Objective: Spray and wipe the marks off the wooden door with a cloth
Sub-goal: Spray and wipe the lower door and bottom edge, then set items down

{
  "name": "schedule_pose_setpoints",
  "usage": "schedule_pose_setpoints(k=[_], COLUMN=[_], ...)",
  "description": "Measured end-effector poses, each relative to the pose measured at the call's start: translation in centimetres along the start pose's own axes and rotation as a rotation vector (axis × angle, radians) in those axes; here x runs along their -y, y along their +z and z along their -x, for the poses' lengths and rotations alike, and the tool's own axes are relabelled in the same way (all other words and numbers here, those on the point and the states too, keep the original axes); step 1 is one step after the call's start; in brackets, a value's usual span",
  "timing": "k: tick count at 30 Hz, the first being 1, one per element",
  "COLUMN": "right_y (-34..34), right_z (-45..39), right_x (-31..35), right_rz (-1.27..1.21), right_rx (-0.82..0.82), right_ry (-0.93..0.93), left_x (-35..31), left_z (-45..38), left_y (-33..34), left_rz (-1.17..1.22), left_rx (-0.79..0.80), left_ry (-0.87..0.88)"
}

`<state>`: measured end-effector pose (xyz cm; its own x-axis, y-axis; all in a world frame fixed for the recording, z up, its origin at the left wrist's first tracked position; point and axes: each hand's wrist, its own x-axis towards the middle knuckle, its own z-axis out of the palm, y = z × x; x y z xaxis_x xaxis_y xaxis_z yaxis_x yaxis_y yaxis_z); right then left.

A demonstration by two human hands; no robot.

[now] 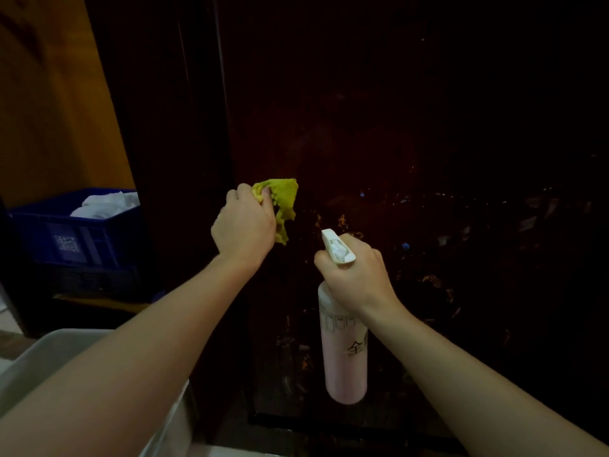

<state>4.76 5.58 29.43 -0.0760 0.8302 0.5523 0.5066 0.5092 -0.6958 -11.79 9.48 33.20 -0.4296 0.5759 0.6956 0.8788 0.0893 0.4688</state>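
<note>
A dark wooden door (412,133) fills the view ahead, with pale scuffs and specks across its lower half. My left hand (245,225) grips a bunched yellow-green cloth (283,199) held against the door near its left edge. My right hand (357,270) is wrapped around the neck of a pink spray bottle (344,351) with a white trigger head (336,247). The nozzle points up and left toward the door. The bottle hangs upright below the hand, a little right of the cloth.
A blue plastic crate (75,239) holding white cloth stands at the left beside an orange-brown wall (49,94). A pale grey tub (49,354) lies at the lower left under my left forearm. The door's bottom edge runs near the floor.
</note>
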Motion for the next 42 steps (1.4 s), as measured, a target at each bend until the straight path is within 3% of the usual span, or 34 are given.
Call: schedule_pose_setpoints(k=[4,9,16,21,27,34,38,42], right_y=[-0.1,-1.0,-1.8,-1.9,-1.3,-1.7,-1.7,-1.2], right_z=[0.5,1.0,0.8,0.2,-0.1,-0.1,-0.5,-0.6], right_x=[-0.4,-1.7,-2.0,-1.9,-2.3,-2.6,-2.3,-2.7], right_rz=[-0.037,-0.017,-0.055,-0.037,-0.061,-0.164,-0.127,-0.081], right_rx=[0.042,-0.097,-0.049,-0.091,-0.037,-0.064,-0.062,-0.057], right_ry=[0.047,-0.002,0.055,0.005,0.03,0.05,0.001,0.011], left_x=[-0.1,-0.6,-0.9,-1.1,-1.1,-1.0,-0.6,2.1], left_z=[-0.2,0.0,0.1,-0.5,-0.5,-1.8,-1.2,1.6], left_y=[-0.7,-1.6,-1.8,-1.3,0.2,0.6,2.0,4.1], left_rz=[0.073,0.144,0.379,0.501,0.168,-0.016,-0.086,-0.138], left_rx=[0.071,0.079,-0.028,-0.072,-0.056,-0.306,-0.374,-0.243], left_ry=[-0.052,-0.081,-0.035,-0.154,0.16,0.374,0.72,1.011])
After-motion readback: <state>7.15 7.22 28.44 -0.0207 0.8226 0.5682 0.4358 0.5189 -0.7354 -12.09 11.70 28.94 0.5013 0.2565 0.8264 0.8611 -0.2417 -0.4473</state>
